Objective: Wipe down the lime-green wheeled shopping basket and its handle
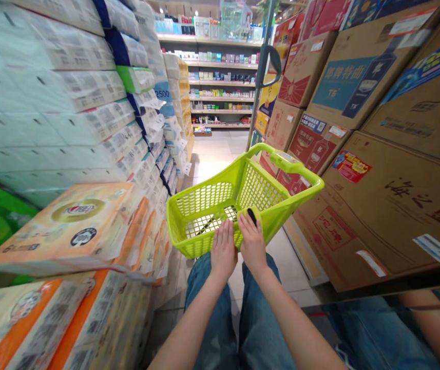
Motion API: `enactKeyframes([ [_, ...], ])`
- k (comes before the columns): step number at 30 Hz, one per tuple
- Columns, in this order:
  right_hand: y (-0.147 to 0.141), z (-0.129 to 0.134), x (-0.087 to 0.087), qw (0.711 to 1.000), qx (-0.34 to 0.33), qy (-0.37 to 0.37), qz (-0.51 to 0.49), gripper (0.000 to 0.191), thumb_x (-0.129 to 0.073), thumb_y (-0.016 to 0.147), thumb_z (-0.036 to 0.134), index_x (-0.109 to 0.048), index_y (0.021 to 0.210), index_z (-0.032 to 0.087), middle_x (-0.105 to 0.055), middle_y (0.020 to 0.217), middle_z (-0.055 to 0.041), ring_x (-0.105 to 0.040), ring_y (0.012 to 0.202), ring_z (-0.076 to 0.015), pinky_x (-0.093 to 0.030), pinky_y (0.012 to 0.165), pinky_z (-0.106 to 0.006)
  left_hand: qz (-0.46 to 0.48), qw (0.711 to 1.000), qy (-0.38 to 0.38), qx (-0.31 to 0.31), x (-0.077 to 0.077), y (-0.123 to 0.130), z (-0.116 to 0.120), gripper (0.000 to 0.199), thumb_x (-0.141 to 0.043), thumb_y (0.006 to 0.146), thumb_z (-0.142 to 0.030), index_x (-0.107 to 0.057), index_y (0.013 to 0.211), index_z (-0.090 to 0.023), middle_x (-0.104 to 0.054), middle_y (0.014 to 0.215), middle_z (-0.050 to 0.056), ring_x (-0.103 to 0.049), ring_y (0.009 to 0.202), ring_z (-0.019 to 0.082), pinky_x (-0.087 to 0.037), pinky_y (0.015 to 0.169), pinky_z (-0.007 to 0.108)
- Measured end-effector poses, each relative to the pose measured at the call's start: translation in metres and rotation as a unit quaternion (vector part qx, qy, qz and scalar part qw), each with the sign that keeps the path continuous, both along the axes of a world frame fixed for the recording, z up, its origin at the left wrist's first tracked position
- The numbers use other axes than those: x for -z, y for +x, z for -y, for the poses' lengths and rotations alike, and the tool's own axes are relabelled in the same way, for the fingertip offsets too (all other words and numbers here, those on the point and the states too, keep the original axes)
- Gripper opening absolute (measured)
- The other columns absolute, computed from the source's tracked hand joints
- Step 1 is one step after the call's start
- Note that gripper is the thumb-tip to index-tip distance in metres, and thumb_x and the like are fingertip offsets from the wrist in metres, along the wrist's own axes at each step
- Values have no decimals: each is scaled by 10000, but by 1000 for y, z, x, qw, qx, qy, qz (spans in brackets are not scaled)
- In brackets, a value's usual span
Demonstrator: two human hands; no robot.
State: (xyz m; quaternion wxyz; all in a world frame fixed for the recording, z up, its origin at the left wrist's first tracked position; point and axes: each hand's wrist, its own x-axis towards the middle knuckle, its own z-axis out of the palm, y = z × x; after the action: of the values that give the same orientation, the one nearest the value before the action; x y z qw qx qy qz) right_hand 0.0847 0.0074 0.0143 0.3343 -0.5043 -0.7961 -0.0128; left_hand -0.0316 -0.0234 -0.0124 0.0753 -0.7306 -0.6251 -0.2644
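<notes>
A lime-green shopping basket cart (200, 192) with perforated walls stands tilted in the aisle before my knees. My left hand (224, 246) lies on its near rim, fingers straight and close together. Beside it, my right hand (252, 241) rests on the same rim with its fingers stretched out. A small black piece (251, 216) on a yellowish part shows right at the right hand's fingertips; what it is I cannot make out. The cart's long looped handle (307, 176) points to the right. Through the basket's slotted floor, dark lines show.
Stacked tissue packs (84, 103) line the left, with orange tissue packs (77, 221) lower down near me. Cardboard cartons (397, 190) rise on the right. A metal pole with a grey handle (269, 67) stands behind the cart. Stocked shelves (223, 85) close the aisle's far end.
</notes>
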Motion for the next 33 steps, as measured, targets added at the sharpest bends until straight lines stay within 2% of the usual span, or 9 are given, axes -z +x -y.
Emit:
enactKeyframes([
  [3,-7,9,2,999,-35,-15,13,690,-364,788,-16,-511,1438,162,-505,1504,-51,-389,1448,-187,-220,1232,-422,-11,1000,-1,1,1,-2,0,804,-452,829,-86,-152,1575,-100,-319,1616,130,-225,1520,240,-248,1239,442],
  [6,19,1,-9,999,-38,-11,37,716,-371,772,-28,-520,1431,210,-536,1479,-27,-417,1429,-172,-193,1236,-436,-9,1000,-3,3,1,-4,0,842,-474,810,-83,-130,1578,-100,-313,1619,131,-227,1519,244,-248,1239,448],
  [11,92,-30,-38,996,73,32,36,692,-398,771,-8,-545,1400,241,-571,1445,-28,-454,1405,-192,-123,1244,-517,-7,1000,-8,9,-1,-4,1,845,-477,821,-102,-109,1582,-103,-297,1627,122,-229,1518,255,-236,1241,448],
  [14,110,-42,-48,988,143,50,20,661,-412,779,15,-554,1389,226,-567,1449,-50,-447,1410,-209,-118,1241,-543,-10,1000,-7,6,-2,-2,2,835,-473,828,-108,-113,1581,-100,-297,1627,122,-230,1517,255,-228,1244,442],
  [18,83,-37,-41,985,167,37,31,690,-406,763,6,-517,1422,179,-528,1483,-81,-399,1440,-227,-148,1235,-542,-12,1000,-3,-4,-1,1,2,841,-485,816,-107,-126,1577,-83,-303,1623,130,-221,1520,253,-224,1249,446],
  [23,18,-7,-11,997,60,24,45,676,-383,786,-4,-517,1425,169,-538,1476,-66,-403,1436,-204,-150,1243,-473,-14,1000,2,-11,2,2,3,841,-480,809,-95,-133,1575,-88,-319,1614,143,-230,1518,252,-247,1241,452],
  [26,-3,8,0,998,4,29,51,684,-385,792,-3,-501,1442,177,-517,1495,-57,-380,1450,-187,-149,1242,-435,-19,1000,3,-9,4,0,4,810,-482,817,-101,-174,1566,-83,-323,1613,141,-225,1520,250,-247,1243,450],
  [29,4,12,-2,997,-26,23,70,701,-394,795,-2,-485,1457,210,-522,1492,-46,-393,1442,-171,-131,1245,-432,-24,1000,3,-9,5,-1,6,783,-479,822,-101,-209,1557,-79,-321,1615,129,-232,1517,249,-235,1248,445],
  [33,50,-5,-21,995,3,33,89,726,-407,782,-7,-476,1460,246,-550,1468,-32,-429,1419,-168,-97,1250,-465,-23,1000,-4,-9,2,0,10,777,-483,820,-109,-224,1551,-63,-318,1617,125,-241,1514,256,-229,1250,436],
])
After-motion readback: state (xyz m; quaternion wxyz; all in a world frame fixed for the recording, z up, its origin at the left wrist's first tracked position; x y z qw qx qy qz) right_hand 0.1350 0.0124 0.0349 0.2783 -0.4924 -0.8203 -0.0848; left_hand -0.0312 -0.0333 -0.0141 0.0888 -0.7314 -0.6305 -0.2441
